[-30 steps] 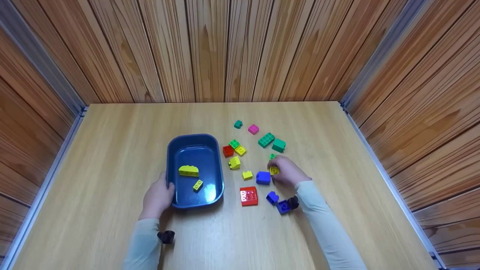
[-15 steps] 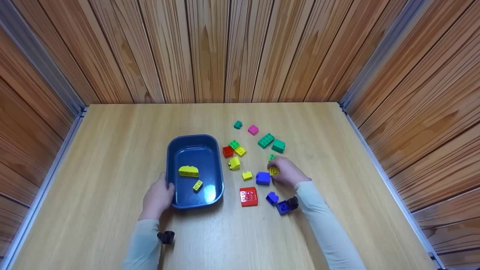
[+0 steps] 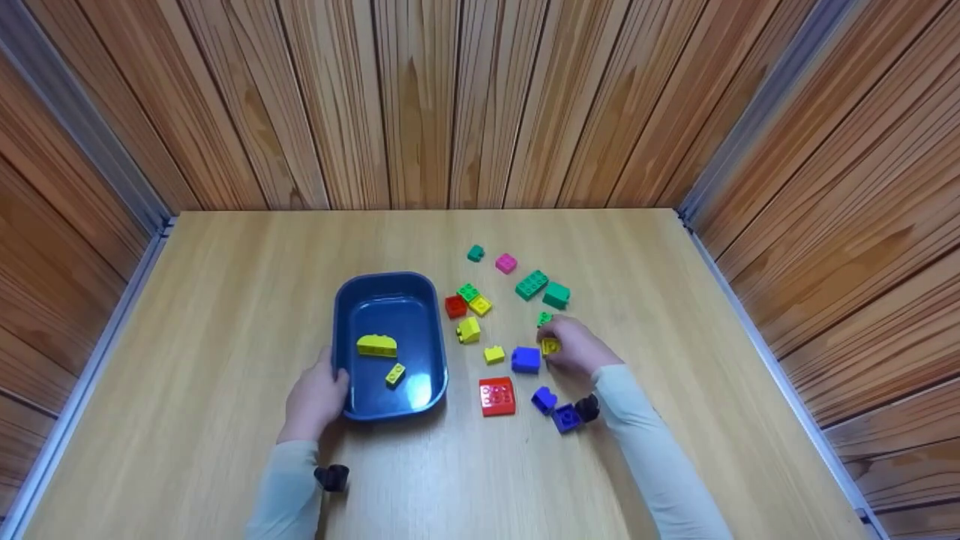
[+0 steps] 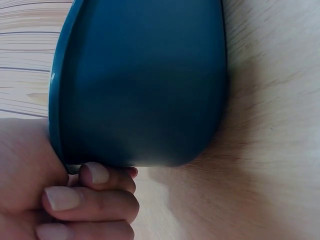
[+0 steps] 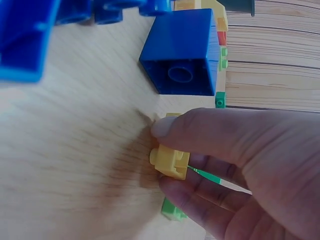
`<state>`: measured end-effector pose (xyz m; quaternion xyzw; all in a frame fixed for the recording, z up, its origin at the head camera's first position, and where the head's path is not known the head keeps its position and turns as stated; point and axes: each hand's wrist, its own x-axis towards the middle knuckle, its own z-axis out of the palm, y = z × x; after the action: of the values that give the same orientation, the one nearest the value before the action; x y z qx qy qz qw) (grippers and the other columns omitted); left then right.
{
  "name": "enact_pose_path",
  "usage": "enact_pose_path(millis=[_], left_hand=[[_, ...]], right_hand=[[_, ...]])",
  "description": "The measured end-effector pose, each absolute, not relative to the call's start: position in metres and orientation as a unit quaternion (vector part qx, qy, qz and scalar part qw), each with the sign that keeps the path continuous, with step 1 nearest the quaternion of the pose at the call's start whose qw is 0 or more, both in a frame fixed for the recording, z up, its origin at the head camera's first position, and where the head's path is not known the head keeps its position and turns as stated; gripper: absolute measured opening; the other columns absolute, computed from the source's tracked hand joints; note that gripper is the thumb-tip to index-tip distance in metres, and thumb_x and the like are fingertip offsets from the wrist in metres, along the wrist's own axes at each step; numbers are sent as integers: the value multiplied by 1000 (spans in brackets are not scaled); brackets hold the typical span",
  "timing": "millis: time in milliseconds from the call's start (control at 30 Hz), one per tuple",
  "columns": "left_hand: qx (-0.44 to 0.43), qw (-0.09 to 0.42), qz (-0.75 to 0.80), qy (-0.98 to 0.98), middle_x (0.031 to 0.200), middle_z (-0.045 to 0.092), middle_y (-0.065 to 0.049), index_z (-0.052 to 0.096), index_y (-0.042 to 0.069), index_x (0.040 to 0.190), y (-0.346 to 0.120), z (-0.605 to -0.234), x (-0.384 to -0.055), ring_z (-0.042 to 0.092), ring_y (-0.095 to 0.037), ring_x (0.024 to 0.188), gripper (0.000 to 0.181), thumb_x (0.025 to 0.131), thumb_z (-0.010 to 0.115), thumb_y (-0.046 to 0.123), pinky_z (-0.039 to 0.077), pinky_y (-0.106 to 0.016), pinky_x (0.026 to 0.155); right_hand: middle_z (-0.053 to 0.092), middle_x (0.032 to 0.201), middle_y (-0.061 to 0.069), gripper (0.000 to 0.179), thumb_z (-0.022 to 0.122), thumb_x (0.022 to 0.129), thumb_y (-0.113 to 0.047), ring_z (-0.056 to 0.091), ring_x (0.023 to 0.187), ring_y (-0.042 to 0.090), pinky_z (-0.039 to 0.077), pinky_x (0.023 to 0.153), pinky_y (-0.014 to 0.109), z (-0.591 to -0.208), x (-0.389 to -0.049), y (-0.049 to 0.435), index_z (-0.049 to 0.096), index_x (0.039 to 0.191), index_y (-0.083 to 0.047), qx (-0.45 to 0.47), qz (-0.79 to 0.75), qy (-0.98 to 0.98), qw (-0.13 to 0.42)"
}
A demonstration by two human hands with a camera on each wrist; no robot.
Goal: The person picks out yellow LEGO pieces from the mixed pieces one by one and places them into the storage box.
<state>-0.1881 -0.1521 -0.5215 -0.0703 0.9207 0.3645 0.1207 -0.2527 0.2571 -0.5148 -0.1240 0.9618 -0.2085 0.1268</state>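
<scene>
A dark blue tray (image 3: 390,289) stands on the table, with a rounded yellow block (image 3: 376,346) and a small yellow brick (image 3: 395,375) inside. My left hand (image 3: 315,397) grips the tray's left rim; in the left wrist view its fingers (image 4: 95,205) curl below the rim against the outer wall. To the right, my right hand (image 3: 577,345) pinches a yellow brick (image 5: 171,161) between thumb and fingers, at or just over the table. A blue block (image 3: 526,360) lies just left of that hand. Beyond the fingertips sits a light green brick (image 3: 544,319), partly hidden.
Between tray and right hand lie several loose bricks, among them a red one (image 3: 497,396) and a yellow one (image 3: 493,355). Green bricks (image 3: 532,285) and a pink brick (image 3: 506,263) lie farther back. Two dark blue pieces (image 3: 566,418) lie near the right wrist. Wooden walls (image 3: 420,105) enclose the table.
The whole head view has shifted slightly, so things sit a little lower. Both hands keep their places, the left at the tray and the right around the yellow brick.
</scene>
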Motion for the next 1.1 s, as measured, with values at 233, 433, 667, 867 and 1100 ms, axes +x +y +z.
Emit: enact_pose_path(millis=[233,433,667,867,1100], left_hand=[[-71,125,366,920,131,50,-29,23,1,148,-152,-522,-190,57,-35,102,52,102,37,22,46,-53,89],[-75,134,366,918,137,44,-31,15,-1,150,-152,-521,-188,56,-37,108,57,103,37,22,43,-54,93],[-83,145,376,911,140,41,-30,13,1,151,-152,-521,-188,54,-36,110,58,103,36,24,43,-53,94],[-78,138,377,913,141,39,-30,16,-1,150,-153,-521,-187,51,-40,116,57,103,37,23,40,-55,97],[-64,122,366,920,142,37,-32,15,-4,149,-153,-523,-187,47,-43,121,58,102,37,20,37,-56,99]], right_hand=[[63,109,5,34,73,82,-3,57,105,24,46,93,42,-504,-250,258,68,115,-8,-102,-217,962,130],[63,111,4,37,73,82,-4,57,107,24,46,94,43,-492,-249,257,67,118,-8,-99,-211,964,125],[61,106,4,36,74,81,-4,58,102,24,48,90,41,-479,-248,250,67,116,-6,-124,-202,966,108],[61,106,6,38,75,81,-5,58,100,23,49,88,39,-471,-252,236,66,118,-5,-143,-177,968,109],[63,113,8,39,74,82,-6,56,105,25,47,92,40,-459,-254,216,64,120,-5,-158,-160,968,112]])
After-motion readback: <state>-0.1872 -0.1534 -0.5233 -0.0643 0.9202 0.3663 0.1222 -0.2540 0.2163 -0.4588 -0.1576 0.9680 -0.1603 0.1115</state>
